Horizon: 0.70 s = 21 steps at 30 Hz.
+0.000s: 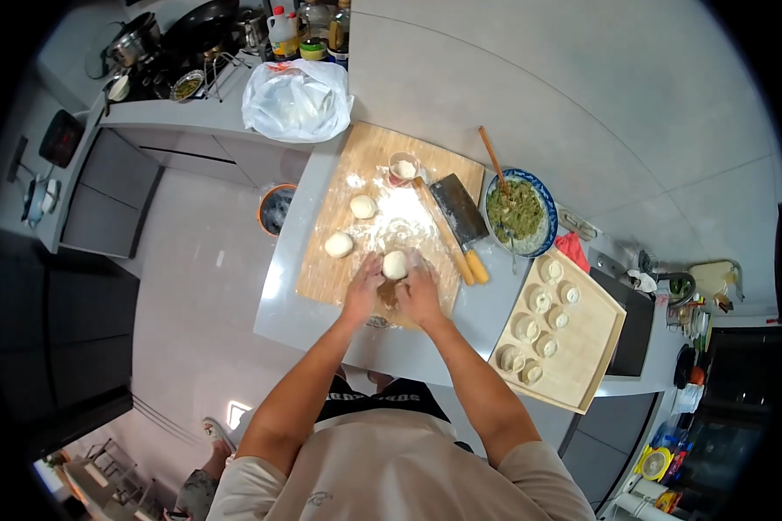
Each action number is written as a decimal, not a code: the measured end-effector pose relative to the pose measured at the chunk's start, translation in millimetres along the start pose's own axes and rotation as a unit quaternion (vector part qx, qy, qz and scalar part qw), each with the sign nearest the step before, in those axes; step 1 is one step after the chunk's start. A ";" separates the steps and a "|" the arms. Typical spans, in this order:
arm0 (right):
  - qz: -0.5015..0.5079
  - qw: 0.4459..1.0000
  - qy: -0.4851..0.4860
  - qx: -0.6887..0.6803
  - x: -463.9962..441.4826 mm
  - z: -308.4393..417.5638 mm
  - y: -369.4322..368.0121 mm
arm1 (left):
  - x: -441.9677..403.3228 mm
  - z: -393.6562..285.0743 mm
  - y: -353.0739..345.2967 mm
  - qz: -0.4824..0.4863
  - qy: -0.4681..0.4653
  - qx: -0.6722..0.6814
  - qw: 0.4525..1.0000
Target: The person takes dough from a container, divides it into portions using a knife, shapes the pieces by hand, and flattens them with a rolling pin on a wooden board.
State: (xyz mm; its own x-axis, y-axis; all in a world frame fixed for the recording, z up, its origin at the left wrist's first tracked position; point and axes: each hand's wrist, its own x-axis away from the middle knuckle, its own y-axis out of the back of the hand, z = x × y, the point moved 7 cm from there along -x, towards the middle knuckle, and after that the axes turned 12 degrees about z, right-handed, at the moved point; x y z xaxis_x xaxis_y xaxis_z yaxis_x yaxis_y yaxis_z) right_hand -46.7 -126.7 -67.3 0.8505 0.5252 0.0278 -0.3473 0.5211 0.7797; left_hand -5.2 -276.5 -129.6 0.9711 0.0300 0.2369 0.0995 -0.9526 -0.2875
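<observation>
A round white dough ball (394, 265) sits on the floured wooden board (326, 278), between my two hands. My left hand (367, 282) curves around its left side and my right hand (420, 282) around its right side, fingers bent inward against it. Two more dough balls (363, 207) lie farther left on the board. To the right of my hands are a wooden rolling pin (443, 230) and a cleaver (459, 208) with a dark blade, lying side by side. A small cup of flour (403, 169) stands near the board's far side.
At right, a blue-rimmed bowl (543, 239) holds green filling, with chopsticks (493, 156) and a spoon in it. A wooden tray (586, 373) carries several shaped buns (526, 327). A white plastic bag (297, 100) lies beyond the board. Another person's leg (213, 460) shows lower left.
</observation>
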 end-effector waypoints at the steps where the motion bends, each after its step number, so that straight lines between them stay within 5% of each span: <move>1: 0.024 0.997 0.031 0.064 1.2 3.6 -9.8 | -2.8 -2.4 -13.6 0.037 0.030 0.095 0.994; 5: 0.070 0.993 -0.057 -0.074 9.6 -25.6 -23.4 | -20.4 -4.5 -10.3 0.076 -0.010 0.140 0.987; 8: -0.005 0.977 -0.078 -0.199 2.0 -22.8 -9.1 | -8.2 -8.5 -15.5 0.065 0.006 0.179 0.982; 10: 0.080 0.996 -0.016 -0.041 -7.1 -6.3 -25.6 | -10.9 -7.7 -17.7 0.052 0.000 0.183 0.982; 12: 0.055 0.997 -0.049 -0.031 -5.3 -4.0 -19.4 | -15.0 -7.5 -15.4 0.037 -0.012 0.191 0.981; 14: 0.086 0.988 0.007 0.131 -6.2 20.0 -14.1 | -10.8 -17.5 6.6 0.014 -0.085 0.137 0.987; 17: 0.180 0.973 0.009 0.146 -6.6 24.0 -26.0 | -1.8 -23.4 28.7 -0.008 -0.082 0.054 0.995; 21: 0.183 0.968 0.004 0.171 -7.5 29.0 -23.0 | 8.1 -21.3 31.0 -0.024 -0.085 -0.008 0.996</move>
State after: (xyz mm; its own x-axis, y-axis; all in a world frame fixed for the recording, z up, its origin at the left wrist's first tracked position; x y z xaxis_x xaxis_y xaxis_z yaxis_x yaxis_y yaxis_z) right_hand -33.7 -162.1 -67.3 0.6919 0.6382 0.3376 -0.4723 0.0464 0.8802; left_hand 1.1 -312.2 -116.9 0.9880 0.1258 0.0893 0.1453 -0.9536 -0.2637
